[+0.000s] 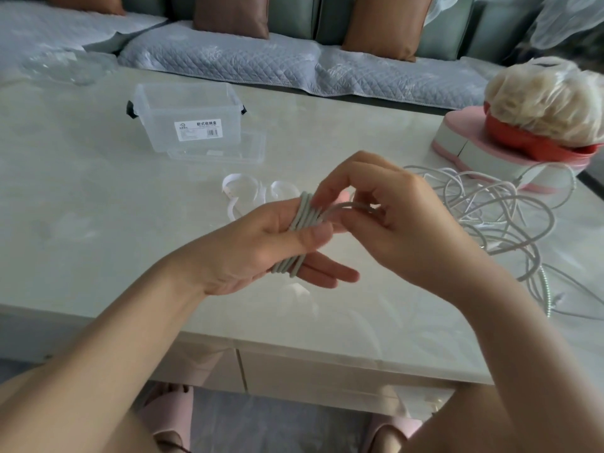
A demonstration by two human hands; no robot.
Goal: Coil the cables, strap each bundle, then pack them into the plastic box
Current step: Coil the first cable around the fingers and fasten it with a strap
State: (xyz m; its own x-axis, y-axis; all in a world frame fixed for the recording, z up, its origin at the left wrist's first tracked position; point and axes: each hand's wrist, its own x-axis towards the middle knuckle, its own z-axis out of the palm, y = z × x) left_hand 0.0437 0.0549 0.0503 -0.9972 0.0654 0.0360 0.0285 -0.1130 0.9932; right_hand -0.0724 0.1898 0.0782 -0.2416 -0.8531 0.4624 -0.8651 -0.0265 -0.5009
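In the centre of the frame, the left hand (258,246) carries a smooth grey cable (305,220) looped round its straight fingers, thumb clamping the turns. The right hand (395,220) pinches the free strand. The clear plastic box (192,119) stands upper left, well apart from both hands and in from the glossy table's (98,207) edges.

Pale glossy table (98,197); quilted grey sofa (228,57), brown cushions (232,14).

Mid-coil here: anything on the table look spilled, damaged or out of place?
Nothing spilled or damaged. The one untidy spot is the loose cables, a tangled heap of overlapping loops to the right of the right hand. The plastic box stands upright, its lid off and flat in front of it.
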